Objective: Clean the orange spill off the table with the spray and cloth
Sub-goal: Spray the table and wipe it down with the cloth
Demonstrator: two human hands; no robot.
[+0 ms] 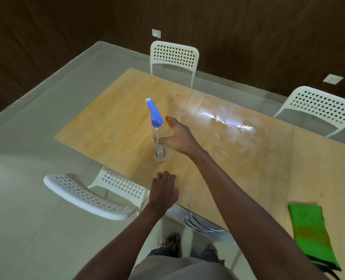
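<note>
A clear spray bottle [159, 142] with a blue trigger head stands upright on the wooden table [107, 122], left of centre. My right hand [179, 136] is just right of it, thumb and fingers spread; the thumb tip touches the bottle's side, and the fingertips look orange-stained. My left hand [163, 191] rests on the table's near edge with its fingers down on the wood. A green cloth [313, 235] with a brown-orange stain across its middle lies at the near right edge, partly overhanging. A wet, shiny patch [228, 122] spreads over the table's far right.
White perforated chairs stand around the table: one at the far end [173, 55], one at the right [321, 110], one at the near left [90, 195] beside my left hand. Pale floor tiles lie to the left. My feet show below the table edge.
</note>
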